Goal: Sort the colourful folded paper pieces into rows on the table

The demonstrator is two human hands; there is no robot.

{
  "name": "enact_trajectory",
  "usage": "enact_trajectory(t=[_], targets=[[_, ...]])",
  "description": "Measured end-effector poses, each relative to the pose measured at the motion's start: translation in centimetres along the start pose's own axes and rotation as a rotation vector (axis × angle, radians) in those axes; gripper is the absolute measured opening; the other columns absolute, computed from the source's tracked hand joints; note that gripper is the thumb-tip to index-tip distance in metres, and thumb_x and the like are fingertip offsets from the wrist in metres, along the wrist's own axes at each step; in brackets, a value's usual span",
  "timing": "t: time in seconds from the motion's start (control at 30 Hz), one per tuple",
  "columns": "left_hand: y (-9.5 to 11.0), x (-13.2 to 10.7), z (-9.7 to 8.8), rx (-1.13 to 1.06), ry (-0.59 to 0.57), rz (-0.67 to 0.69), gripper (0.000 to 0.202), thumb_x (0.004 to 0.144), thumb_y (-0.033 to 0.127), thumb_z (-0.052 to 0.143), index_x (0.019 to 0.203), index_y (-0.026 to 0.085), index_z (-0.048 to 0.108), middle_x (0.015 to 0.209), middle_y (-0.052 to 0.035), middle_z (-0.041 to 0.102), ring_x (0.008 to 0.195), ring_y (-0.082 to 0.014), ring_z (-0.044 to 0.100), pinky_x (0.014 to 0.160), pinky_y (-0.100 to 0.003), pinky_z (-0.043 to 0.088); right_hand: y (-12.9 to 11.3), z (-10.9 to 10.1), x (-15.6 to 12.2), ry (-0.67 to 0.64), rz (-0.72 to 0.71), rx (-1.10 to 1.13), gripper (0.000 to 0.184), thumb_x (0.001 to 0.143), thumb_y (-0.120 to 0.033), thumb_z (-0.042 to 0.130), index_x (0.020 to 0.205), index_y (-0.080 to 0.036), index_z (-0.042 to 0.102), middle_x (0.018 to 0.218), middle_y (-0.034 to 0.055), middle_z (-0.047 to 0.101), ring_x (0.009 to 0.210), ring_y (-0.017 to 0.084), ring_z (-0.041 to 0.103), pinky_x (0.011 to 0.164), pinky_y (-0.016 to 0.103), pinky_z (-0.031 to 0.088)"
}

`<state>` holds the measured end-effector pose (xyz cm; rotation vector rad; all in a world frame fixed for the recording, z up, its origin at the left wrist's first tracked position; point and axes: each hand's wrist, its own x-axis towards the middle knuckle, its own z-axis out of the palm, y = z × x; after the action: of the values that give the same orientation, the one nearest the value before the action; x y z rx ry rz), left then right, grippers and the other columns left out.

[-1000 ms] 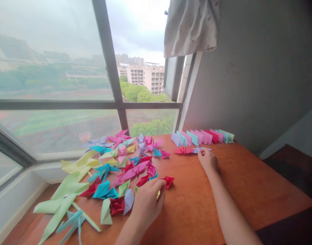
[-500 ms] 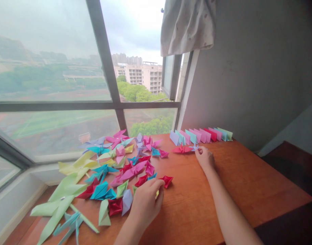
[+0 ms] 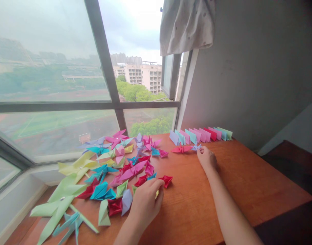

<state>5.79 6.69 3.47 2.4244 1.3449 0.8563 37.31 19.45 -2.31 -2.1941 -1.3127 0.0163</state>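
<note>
My left hand [image 3: 145,203] rests curled at the near edge of a heap of coloured origami pieces [image 3: 115,170], fingers closed over a small yellow piece [image 3: 157,194], beside a red folded piece [image 3: 167,180]. My right hand [image 3: 207,158] reaches farther out on the wooden table [image 3: 235,183], fingers pinched on a small pale blue origami crane [image 3: 196,147]. A red crane [image 3: 180,149] lies just left of it. Behind them stands a row of folded papers [image 3: 202,135] in pink, blue, red and green.
Large light-green paper shapes [image 3: 64,194] and a teal crane [image 3: 68,223] lie at the table's left, by the window sill. A window frame [image 3: 105,81] runs behind the heap. A grey wall [image 3: 247,68] stands to the right, and a curtain [image 3: 186,25] hangs above.
The pale blue crane under my right fingers has drawn in closer to the red crane. My left hand has stayed put over the yellow piece.
</note>
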Motion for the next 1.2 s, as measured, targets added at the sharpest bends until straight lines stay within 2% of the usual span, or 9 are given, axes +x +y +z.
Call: enact_trajectory(t=[0.3, 0.53, 0.63, 0.87, 1.2], targets=[[-0.2, -0.2, 0.1, 0.004, -0.026, -0.009, 0.019, 0.090, 0.013, 0.046, 0.096, 0.023, 0.061, 0.088, -0.0025, 0.069, 0.079, -0.0184, 0.066, 0.063, -0.026, 0.046, 0.5, -0.6, 0.3, 0.058, 0.126, 0.009, 0.021, 0.086, -0.035, 0.055, 0.090, -0.021, 0.070, 0.084, 0.0071, 0.071, 0.067, 0.017, 0.058, 0.055, 0.026, 0.028], [-0.2, -0.2, 0.2, -0.003, -0.018, -0.002, 0.018, 0.090, 0.013, 0.045, 0.094, 0.023, 0.060, 0.087, -0.0020, 0.069, 0.079, -0.0183, 0.066, 0.063, -0.026, 0.046, 0.9, -0.9, 0.6, 0.087, 0.173, 0.044, 0.022, 0.085, -0.034, 0.055, 0.089, -0.020, 0.071, 0.086, 0.0071, 0.072, 0.066, 0.017, 0.057, 0.054, 0.025, 0.028], [-0.2, -0.1, 0.2, -0.004, -0.018, 0.002, 0.019, 0.090, 0.013, 0.045, 0.094, 0.023, 0.060, 0.086, -0.0022, 0.069, 0.078, -0.0181, 0.066, 0.063, -0.025, 0.045, 0.8, -0.8, 0.6, 0.074, 0.157, 0.041, 0.022, 0.086, -0.034, 0.054, 0.088, -0.020, 0.070, 0.085, 0.0067, 0.072, 0.065, 0.016, 0.057, 0.054, 0.025, 0.028], [-0.1, -0.1, 0.1, -0.006, -0.019, -0.002, 0.019, 0.090, 0.013, 0.045, 0.095, 0.023, 0.060, 0.087, -0.0021, 0.070, 0.078, -0.0184, 0.066, 0.063, -0.025, 0.045, -0.6, 0.0, -0.3, -0.005, 0.025, -0.005, 0.019, 0.087, -0.033, 0.057, 0.093, -0.021, 0.070, 0.085, 0.0057, 0.071, 0.069, 0.015, 0.058, 0.056, 0.025, 0.027], [-0.3, -0.2, 0.4, -0.018, -0.032, 0.000, 0.018, 0.090, 0.013, 0.046, 0.095, 0.023, 0.060, 0.088, -0.0014, 0.069, 0.077, -0.0176, 0.065, 0.064, -0.025, 0.045, -0.6, 0.4, -0.2, -0.055, -0.025, -0.031, 0.020, 0.089, -0.035, 0.054, 0.095, -0.022, 0.068, 0.084, 0.0042, 0.071, 0.070, 0.016, 0.060, 0.055, 0.024, 0.027]])
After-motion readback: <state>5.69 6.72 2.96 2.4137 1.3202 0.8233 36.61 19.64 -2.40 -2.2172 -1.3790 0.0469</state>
